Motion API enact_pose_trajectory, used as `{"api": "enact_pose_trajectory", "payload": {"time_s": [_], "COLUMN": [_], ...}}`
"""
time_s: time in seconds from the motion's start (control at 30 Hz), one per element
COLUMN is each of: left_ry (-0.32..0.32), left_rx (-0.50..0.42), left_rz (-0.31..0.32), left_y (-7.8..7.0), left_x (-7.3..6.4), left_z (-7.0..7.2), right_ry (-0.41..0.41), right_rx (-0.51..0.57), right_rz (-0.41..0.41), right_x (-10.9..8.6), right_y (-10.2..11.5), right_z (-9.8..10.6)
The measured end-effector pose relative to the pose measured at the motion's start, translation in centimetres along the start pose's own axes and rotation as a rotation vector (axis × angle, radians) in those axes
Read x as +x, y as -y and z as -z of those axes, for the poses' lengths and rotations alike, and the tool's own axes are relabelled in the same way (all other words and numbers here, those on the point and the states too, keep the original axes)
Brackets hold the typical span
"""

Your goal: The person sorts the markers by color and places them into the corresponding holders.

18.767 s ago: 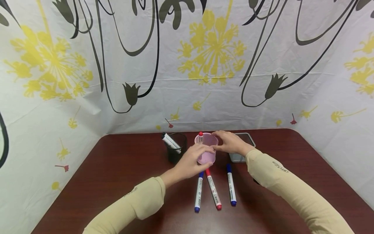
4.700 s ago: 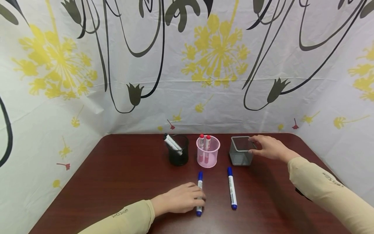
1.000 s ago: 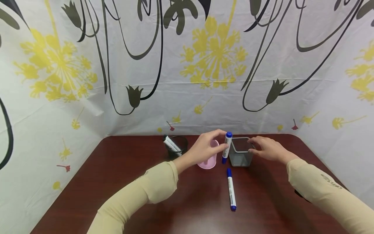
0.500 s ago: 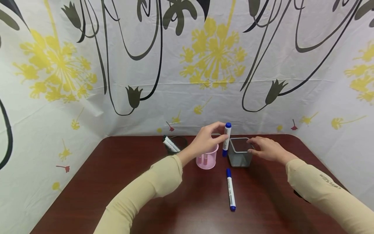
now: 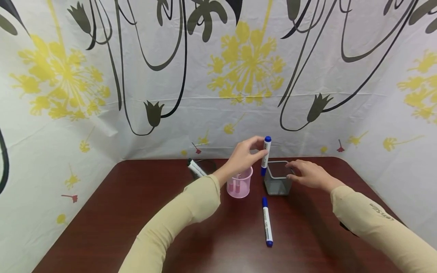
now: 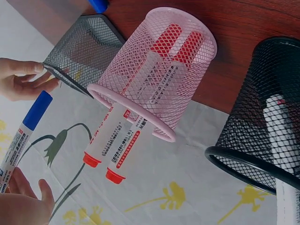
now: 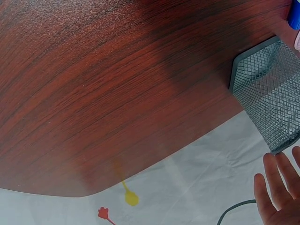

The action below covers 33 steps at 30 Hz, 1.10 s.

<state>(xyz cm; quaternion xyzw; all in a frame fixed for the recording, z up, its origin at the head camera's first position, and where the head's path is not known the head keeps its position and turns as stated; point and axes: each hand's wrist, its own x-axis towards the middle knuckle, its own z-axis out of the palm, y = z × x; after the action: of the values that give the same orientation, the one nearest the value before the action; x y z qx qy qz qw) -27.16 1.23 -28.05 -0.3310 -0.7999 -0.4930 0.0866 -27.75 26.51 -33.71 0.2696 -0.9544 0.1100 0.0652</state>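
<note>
My left hand [image 5: 244,153] pinches a blue marker [image 5: 266,151] between thumb and fingers. The marker stands nearly upright, its lower blue end beside the left rim of the grey mesh pen holder [image 5: 278,185]. In the left wrist view the same marker [image 6: 21,131] tilts, well apart from the pink holder. My right hand [image 5: 308,174] is at the right side of the grey holder, fingertips right at its rim; in the right wrist view its fingers [image 7: 276,180] are fairly straight. No marker shows inside the grey mesh [image 7: 272,89].
A pink mesh pen holder [image 6: 140,93] holds two red markers [image 6: 124,152]. Left of it, a black mesh holder [image 6: 243,126] with white, black-capped markers [image 5: 196,168] is partly hidden by my left arm. Another blue marker [image 5: 267,223] lies on the brown table [image 5: 136,212].
Over the last second the left hand has raised the blue marker, which earlier lay on the table. Since the first frame, another red marker has entered the pink holder. The right hand stays at the grey holder.
</note>
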Motion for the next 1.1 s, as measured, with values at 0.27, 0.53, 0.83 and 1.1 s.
{"api": "enact_pose_trajectory", "payload": {"time_s": [0.27, 0.53, 0.83, 1.1], "left_ry": [-0.016, -0.029, -0.041, -0.043], "left_rx": [0.003, 0.005, -0.012, 0.014], "left_rz": [0.0, -0.018, -0.009, 0.027], "left_y": [0.4, 0.4, 0.7, 1.3], "left_x": [1.4, 2.8, 3.8, 4.4], "left_z": [-0.9, -1.8, -2.8, -4.0], "right_ry": [-0.013, -0.002, -0.007, -0.006], "right_rx": [0.002, 0.014, 0.015, 0.018], "right_rz": [0.01, 0.004, 0.014, 0.005], "right_x": [0.0, -0.1, -0.1, 0.0], "right_y": [-0.2, -0.3, -0.1, -0.1], "right_z": [-0.1, -0.3, -0.2, -0.1]}}
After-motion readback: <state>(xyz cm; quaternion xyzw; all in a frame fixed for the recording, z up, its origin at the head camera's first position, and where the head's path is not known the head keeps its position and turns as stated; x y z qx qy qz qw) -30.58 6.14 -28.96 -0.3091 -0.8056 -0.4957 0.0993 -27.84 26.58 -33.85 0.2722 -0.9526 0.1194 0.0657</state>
